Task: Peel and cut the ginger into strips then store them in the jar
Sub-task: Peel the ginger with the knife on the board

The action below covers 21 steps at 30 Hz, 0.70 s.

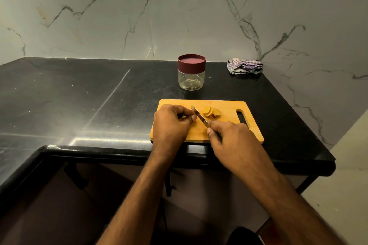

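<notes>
A wooden cutting board [225,129] lies near the counter's front edge. On it sit a few yellow ginger slices [211,112], just right of the knife [199,116]. My right hand [229,137] grips the knife's handle, and the blade points up-left across the board. My left hand [172,123] rests on the board's left part with its fingers curled, fingertips pinched beside the blade; any ginger piece under them is hidden. A clear jar [191,73] with a maroon lid stands behind the board, with a few bits at its bottom.
The black stone counter [79,95] stretches far to the left and ends close to the board on the right. A crumpled striped cloth [244,66] lies at the back right by the marble wall.
</notes>
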Each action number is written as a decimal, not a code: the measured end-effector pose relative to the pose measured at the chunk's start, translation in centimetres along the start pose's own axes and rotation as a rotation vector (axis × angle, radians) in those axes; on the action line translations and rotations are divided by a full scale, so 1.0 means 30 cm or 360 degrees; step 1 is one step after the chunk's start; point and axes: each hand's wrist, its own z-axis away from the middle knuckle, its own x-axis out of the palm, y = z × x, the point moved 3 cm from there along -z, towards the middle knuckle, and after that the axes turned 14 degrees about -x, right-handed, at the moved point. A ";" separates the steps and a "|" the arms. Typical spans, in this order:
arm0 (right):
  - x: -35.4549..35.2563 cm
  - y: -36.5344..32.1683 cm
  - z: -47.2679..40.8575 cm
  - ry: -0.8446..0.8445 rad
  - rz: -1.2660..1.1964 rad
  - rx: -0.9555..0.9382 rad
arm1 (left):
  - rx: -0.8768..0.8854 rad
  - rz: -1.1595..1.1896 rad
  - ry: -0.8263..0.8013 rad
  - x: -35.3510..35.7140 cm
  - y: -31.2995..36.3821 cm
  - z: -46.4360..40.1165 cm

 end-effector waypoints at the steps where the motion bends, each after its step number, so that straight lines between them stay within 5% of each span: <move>1: 0.001 0.001 -0.005 -0.0014 0.0003 -0.0002 | -0.0004 -0.0011 -0.0008 0.002 -0.001 -0.002; 21: -0.025 0.039 -0.004 -0.0059 -0.0134 0.0058 | 0.0000 -0.0102 -0.0022 0.004 0.003 -0.001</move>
